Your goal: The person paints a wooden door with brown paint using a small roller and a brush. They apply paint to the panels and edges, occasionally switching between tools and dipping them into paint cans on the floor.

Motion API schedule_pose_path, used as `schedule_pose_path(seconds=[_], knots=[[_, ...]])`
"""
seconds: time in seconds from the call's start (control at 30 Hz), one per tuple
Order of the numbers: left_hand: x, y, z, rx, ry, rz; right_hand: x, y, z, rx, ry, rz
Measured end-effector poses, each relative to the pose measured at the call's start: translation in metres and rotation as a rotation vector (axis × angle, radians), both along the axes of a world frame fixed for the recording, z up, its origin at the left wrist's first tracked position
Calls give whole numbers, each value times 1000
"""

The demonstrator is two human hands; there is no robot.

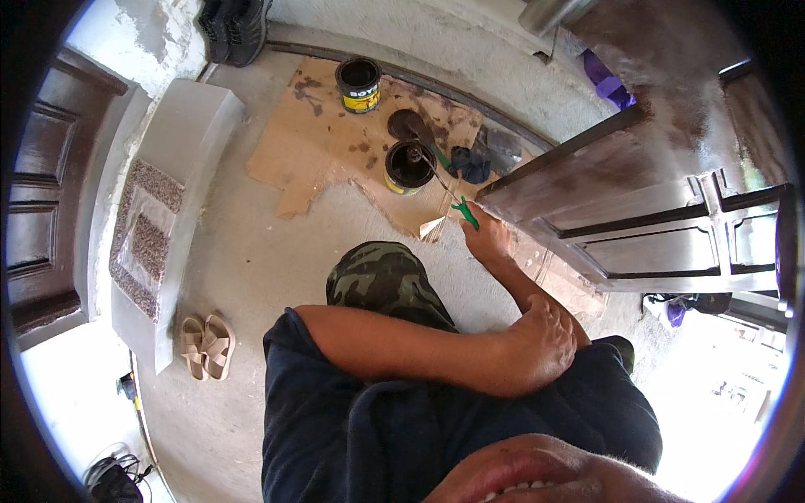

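Observation:
My right hand (490,237) is closed around the green handle of a small paint roller (466,215). From the handle a thin metal rod runs to its dark head, which is at the mouth of an open paint can (408,188) with dark contents. Across my body, my left hand (547,337) lies on my right forearm, fingers stretched out and holding nothing. Just beyond the can is a round dark lid (408,125). A crumpled dark cloth (471,165) lies right of the can, beside a green strip partly hidden by it.
Paint-stained cardboard (285,159) covers the floor, with a second open can (359,84) farther back. A dark wooden door panel (637,226) stands close on the right. Sandals (207,345) and a grey step-like block (189,121) are left; black shoes (233,32) stand far back.

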State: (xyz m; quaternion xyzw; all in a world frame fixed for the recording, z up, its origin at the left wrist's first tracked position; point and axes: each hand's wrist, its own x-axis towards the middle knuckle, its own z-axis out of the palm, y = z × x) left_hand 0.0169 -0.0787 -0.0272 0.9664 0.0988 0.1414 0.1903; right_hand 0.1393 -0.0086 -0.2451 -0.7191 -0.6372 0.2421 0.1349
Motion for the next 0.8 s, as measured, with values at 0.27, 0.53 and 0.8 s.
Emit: schedule_pose_path(seconds=[0.27, 0.53, 0.8], knots=[[-9, 2, 11, 37, 16, 55, -7, 0, 9, 4, -19, 82], [-11, -2, 10, 15, -20, 56, -6, -1, 8, -44, 179, -38], [-9, 0, 10, -22, 12, 6, -9, -14, 10, -95, 377, 22]])
